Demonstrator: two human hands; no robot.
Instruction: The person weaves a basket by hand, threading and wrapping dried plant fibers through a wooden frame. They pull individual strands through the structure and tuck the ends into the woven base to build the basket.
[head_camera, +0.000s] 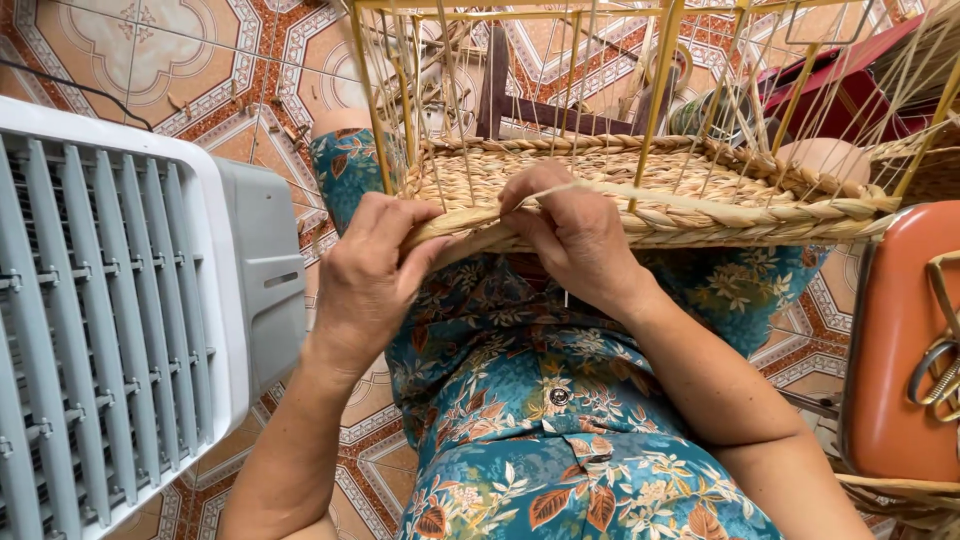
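**Two hands weaving the near rim of a basket on the lap**

Nearest, a lap in blue-green cloth printed with orange and cream leaves carries the work. Beside it, off the lap's left edge, stands a white and grey slatted fan housing; off the right edge, an orange seat with metal scissors on it. No package, label or sign shows.

The left hand curls its fingers over the near rim of the woven basket, thumb pressed to the plaited edge, clamping it. The right hand sits just beside it on the same rim, fingers pressed together, pinching a pale fibre strand that runs right along the rim's top.

The basket is straw-coloured, with a tight flat woven base and a thick braided border. It rests on the knees, its near rim under both hands. A yellow wire frame rises from its edges, strung with thin upright strands.

Beyond lies patterned terracotta and cream tile floor, with dark wooden legs and a red object past the basket's far edge.
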